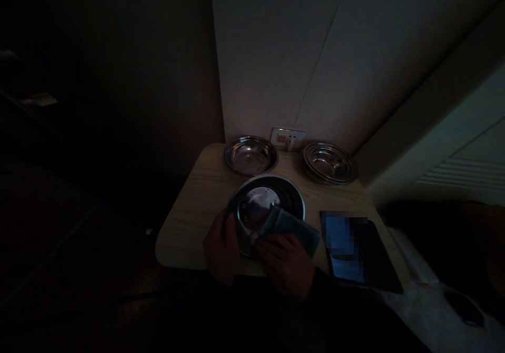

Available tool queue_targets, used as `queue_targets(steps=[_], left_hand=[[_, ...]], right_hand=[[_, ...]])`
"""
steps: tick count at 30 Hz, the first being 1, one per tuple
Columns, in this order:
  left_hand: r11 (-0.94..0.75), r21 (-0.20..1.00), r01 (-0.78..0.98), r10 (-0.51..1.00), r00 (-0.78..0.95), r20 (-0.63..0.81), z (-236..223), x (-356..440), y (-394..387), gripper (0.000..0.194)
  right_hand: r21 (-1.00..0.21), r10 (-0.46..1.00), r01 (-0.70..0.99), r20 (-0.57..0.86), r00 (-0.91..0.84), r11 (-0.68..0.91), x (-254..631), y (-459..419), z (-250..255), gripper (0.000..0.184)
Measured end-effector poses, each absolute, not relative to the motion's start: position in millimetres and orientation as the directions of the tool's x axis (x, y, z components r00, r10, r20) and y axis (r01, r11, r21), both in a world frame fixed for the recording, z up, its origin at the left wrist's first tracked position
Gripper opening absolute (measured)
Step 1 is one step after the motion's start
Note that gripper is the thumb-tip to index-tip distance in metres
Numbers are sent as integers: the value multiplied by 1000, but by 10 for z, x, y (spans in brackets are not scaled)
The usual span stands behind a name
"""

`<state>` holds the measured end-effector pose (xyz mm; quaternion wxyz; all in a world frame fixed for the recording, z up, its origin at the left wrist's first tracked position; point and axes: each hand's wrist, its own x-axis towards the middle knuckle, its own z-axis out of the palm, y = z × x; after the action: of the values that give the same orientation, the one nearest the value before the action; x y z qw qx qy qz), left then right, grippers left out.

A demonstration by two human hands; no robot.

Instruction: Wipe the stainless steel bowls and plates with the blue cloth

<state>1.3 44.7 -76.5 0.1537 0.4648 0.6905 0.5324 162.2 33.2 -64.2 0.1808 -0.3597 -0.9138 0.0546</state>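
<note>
A shiny round metal dish point(258, 200) is at the front of the small wooden table, lit dimly. My left hand point(223, 248) is closed on its left rim, with the thumb on the inner side. A blue-green cloth point(295, 229) lies under my right hand point(286, 263), which presses it against the right front part of the dish. The fingers of this hand are bent over the cloth, which hides part of the dish's inside and rim. Whether the dish rests flat or is slightly tilted, I cannot tell.
Another metal dish point(251, 155) stands at the table's back left, and a stack of metal dishes point(330, 163) at the back right. A tablet-like device point(345, 248) with a lit screen lies on the right. A wall socket point(288, 138) sits behind the wooden table point(181, 232).
</note>
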Motion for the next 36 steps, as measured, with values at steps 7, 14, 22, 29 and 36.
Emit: queue_targets(steps=[7,14,22,29,36], left_hand=[[6,829,559,796,-505,335,-730,-159,436,33],[23,882,471,795,-543,269,-626,-58,457,34],[57,911,408,852,-496,169,-616,-210,490,35],[136,976,167,896,-442,-49,-483,-256,622,42],[157,972,173,883,-465,-61,-540,-97,527,45]], right_hand=[[-216,651,614,254,-715,759,1428,321,-722,35],[-49,614,624,252,-748,780,1937,443,-573,30],[-243,663,624,403,-631,742,1322,208,-744,30],[-80,596,612,359,-719,787,1778,272,-690,28],[-77,552,594,481,-681,801,1445,275,-821,27]])
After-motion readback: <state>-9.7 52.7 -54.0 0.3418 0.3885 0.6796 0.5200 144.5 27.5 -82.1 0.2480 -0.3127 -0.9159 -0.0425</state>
